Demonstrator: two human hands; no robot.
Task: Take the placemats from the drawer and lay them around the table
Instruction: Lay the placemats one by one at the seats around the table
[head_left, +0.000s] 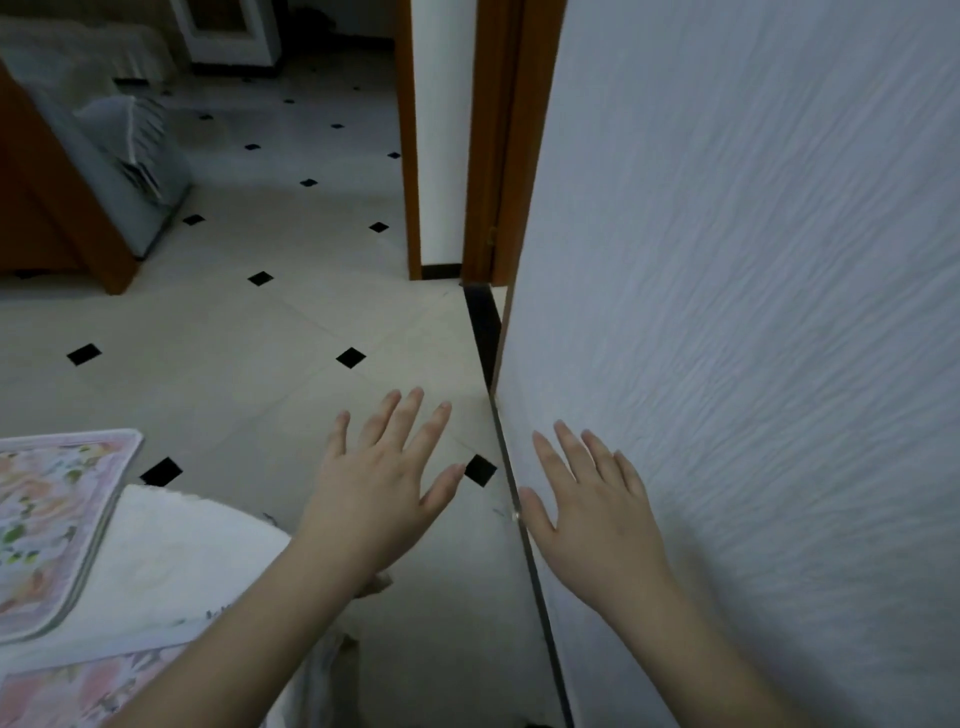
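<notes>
A floral placemat (49, 525) with a pale pink border lies on the white-clothed table (171, 556) at the lower left. A second floral placemat (88, 691) shows at the bottom left, partly under my left forearm. My left hand (379, 483) hovers over the floor with its fingers spread and straight, holding nothing. My right hand (597, 504) is stretched out in front of the white wall, fingers straight, empty. No drawer is in view.
A textured white wall (753, 312) fills the right side, with a dark skirting strip along its foot. The floor (260, 338) is pale tile with small black diamonds. A wooden door frame (498, 145) stands ahead, and a white appliance (135, 156) beside brown wood at upper left.
</notes>
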